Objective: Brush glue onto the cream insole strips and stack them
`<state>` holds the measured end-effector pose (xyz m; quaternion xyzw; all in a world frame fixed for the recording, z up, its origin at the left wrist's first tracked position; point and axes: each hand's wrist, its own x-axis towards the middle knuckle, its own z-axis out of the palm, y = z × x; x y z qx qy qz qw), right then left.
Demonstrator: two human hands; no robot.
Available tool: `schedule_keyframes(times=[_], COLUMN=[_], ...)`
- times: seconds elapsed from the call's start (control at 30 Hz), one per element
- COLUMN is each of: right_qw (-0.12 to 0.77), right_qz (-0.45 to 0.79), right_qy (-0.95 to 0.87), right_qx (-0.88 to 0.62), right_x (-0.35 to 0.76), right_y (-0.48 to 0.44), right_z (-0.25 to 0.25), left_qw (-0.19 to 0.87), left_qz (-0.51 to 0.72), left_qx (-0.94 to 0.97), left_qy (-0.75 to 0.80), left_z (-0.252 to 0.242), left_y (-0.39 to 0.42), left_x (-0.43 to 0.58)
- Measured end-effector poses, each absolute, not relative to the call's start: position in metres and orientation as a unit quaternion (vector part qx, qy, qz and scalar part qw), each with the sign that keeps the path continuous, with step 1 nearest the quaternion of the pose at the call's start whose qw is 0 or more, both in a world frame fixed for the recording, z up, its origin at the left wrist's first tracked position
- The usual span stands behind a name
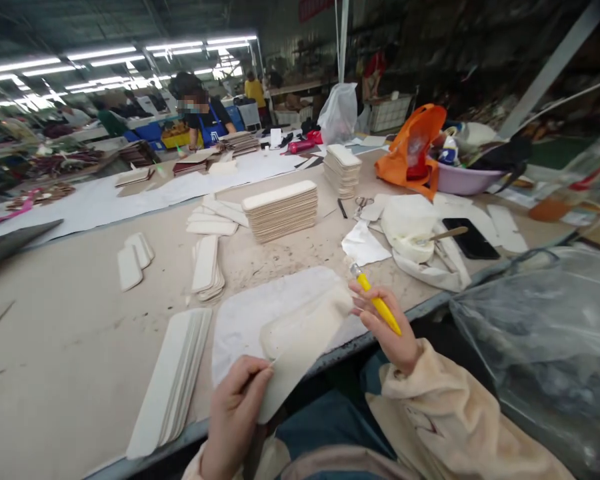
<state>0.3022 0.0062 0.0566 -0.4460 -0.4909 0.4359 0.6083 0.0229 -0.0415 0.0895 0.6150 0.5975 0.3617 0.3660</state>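
My left hand (240, 407) pinches the near end of a long cream strip (303, 353), which slants up and right over the table edge. At the strip's far end is my right hand (387, 327), with a yellow-handled tool (380, 303) held between thumb and fingers, its metal tip pointing up and left. Whether those fingers also touch the strip is hard to tell. Beneath the strip, a pale rounded piece (277, 333) lies on a white sheet (235, 320). Long white strips (167, 387) are fanned out left of the sheet.
Beyond the sheet stand a tall stack of rounded pieces (280, 210) and a smaller stack (341, 172). To the right are a white tub with a stick (413, 230), a black phone (470, 238), an orange bag (410, 147) and a purple basin (463, 179). A person (207, 117) works farther back.
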Motion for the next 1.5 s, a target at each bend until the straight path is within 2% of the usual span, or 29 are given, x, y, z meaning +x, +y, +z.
schedule_keyframes(times=[0.13, 0.3, 0.37, 0.43, 0.53, 0.6, 0.97, 1.5], right_qw=[0.604, 0.571, 0.531, 0.485, 0.443, 0.429, 0.382, 0.305], right_qz=[0.398, 0.268, 0.209, 0.159, 0.115, 0.097, 0.078, 0.095], right_qy=[-0.458, -0.503, -0.531, -0.562, -0.593, -0.604, -0.611, -0.614], right_qx=[-0.516, -0.592, -0.626, -0.65, -0.662, -0.665, -0.689, -0.721], right_x=[0.309, 0.318, 0.316, 0.313, 0.309, 0.308, 0.309, 0.308], right_y=[0.001, 0.012, 0.021, 0.03, 0.044, 0.052, 0.064, 0.063], right_z=[0.047, 0.04, 0.041, 0.044, 0.045, 0.042, 0.03, 0.021], left_qw=[0.459, 0.594, 0.568, 0.498, 0.387, 0.35, 0.315, 0.267], left_qz=[0.357, 0.378, 0.392, 0.385, 0.334, 0.3, 0.206, 0.128], left_qx=[0.548, 0.412, 0.419, 0.459, 0.527, 0.556, 0.618, 0.66], left_qy=[0.602, 0.578, 0.59, 0.627, 0.679, 0.692, 0.69, 0.691], left_z=[0.07, 0.051, 0.051, 0.055, 0.058, 0.058, 0.043, 0.046], left_y=[-0.046, -0.041, -0.03, -0.013, 0.013, 0.025, 0.037, 0.043], left_x=[0.051, 0.044, 0.035, 0.028, 0.019, 0.017, 0.019, 0.018])
